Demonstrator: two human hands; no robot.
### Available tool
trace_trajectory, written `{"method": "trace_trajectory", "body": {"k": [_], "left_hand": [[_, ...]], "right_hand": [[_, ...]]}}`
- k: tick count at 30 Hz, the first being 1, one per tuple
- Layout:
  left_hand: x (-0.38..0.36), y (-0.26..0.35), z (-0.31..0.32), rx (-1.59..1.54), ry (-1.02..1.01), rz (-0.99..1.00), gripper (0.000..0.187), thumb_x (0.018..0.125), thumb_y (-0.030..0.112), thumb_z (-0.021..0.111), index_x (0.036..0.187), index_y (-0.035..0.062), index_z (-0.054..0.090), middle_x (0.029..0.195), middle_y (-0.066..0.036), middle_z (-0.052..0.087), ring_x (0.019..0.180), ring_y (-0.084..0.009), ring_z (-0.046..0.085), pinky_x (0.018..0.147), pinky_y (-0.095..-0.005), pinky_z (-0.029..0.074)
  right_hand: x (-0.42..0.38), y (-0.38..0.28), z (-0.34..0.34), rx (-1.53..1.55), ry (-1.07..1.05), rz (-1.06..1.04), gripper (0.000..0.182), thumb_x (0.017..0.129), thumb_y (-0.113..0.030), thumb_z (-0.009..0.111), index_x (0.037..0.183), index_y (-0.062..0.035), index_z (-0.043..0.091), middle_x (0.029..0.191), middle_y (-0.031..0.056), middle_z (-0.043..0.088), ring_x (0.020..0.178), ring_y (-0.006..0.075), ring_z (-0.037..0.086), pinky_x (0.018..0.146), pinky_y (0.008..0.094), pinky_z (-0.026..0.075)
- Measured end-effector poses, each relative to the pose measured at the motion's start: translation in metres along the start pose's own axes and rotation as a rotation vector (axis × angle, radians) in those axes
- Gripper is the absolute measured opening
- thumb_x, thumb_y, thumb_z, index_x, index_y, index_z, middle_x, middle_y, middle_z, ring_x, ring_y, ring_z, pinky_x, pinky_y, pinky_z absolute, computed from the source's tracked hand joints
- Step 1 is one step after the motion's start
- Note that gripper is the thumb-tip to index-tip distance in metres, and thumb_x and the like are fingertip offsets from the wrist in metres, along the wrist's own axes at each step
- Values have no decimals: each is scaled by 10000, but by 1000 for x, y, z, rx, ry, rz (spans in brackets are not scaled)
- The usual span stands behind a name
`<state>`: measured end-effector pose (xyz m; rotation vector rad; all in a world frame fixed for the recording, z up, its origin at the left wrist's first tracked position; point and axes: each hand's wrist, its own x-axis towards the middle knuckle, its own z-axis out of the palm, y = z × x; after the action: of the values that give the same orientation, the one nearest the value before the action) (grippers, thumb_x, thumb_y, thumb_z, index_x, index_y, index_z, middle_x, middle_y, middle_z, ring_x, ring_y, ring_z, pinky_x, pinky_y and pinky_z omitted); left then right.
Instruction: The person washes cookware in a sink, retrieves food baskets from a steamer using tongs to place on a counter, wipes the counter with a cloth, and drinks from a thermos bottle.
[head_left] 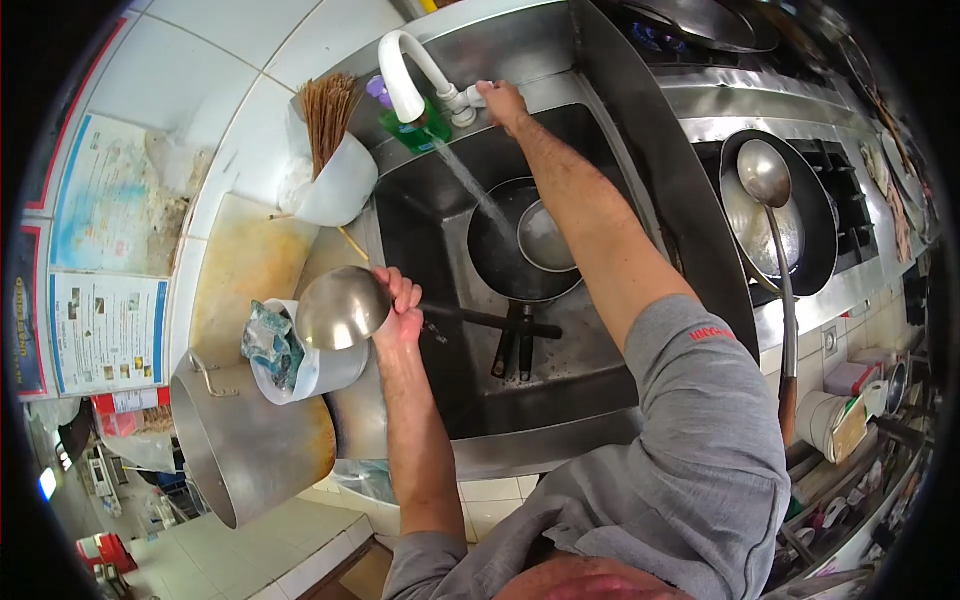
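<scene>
My left hand (400, 305) is closed around the neck of a metal ladle (342, 308), near its rounded bowl. A dark handle stretches from that hand across the sink. At the back of the sink, my right hand (503, 104) grips the white faucet lever (474, 97). Water runs from the curved white faucet (402, 75) into a dark frying pan (490, 255) lying in the sink (610, 395). A round metal vessel (546, 236) sits inside the pan, partly hidden by my right forearm. Black handles (526, 345) point toward me.
Left of the sink stand a white container (345, 185) with a twig brush (328, 115), a white tub (335, 375) with scouring material, and a large metal pot (240, 440). Behind the faucet is a green soap bottle (415, 133). A wok (815, 205) with another ladle (765, 175) rests on the stove.
</scene>
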<state>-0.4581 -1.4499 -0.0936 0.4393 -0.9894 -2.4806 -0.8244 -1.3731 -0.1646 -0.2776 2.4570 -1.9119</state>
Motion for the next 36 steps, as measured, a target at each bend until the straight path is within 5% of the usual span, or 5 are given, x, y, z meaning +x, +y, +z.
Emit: {"method": "trace_trajectory", "body": {"k": [5,12,19,27,36], "left_hand": [[-27,19,1,12,-63,-7,244,852,252,559,675,137,437,530,32,324,400,-75,277,425,-234,252],[-42,105,1,-151,-180,-60,235,819,83,421,604,137,344,490,41,252,385,-72,211,379,-226,189],[-80,167,48,-382,-361,-144,209,810,50,385,614,118,357,501,21,281,382,-84,272,420,-235,252],[-211,-16,201,-78,-260,252,444,921,431,434,635,96,378,523,4,346,430,-101,316,423,-231,294],[-357,-214,317,508,-486,-14,244,827,201,625,906,32,469,708,-55,530,654,-120,513,537,-269,432]], "right_hand": [[-82,-28,-2,506,-123,274,334,850,-398,539,934,-75,541,638,31,483,499,136,452,399,293,375],[-358,-59,-87,139,-1185,-192,520,775,-443,653,1044,-24,502,903,67,579,830,154,529,734,313,426],[-453,-126,-215,-486,-641,-259,302,804,-267,620,1000,-53,537,825,169,617,830,350,603,729,449,472],[-538,-168,-322,-454,-362,-192,277,824,-284,600,970,-69,503,763,186,609,776,391,584,685,466,471],[-586,-143,-523,423,-460,76,617,735,-106,658,1289,-115,386,772,97,559,419,135,471,375,275,401]]}}
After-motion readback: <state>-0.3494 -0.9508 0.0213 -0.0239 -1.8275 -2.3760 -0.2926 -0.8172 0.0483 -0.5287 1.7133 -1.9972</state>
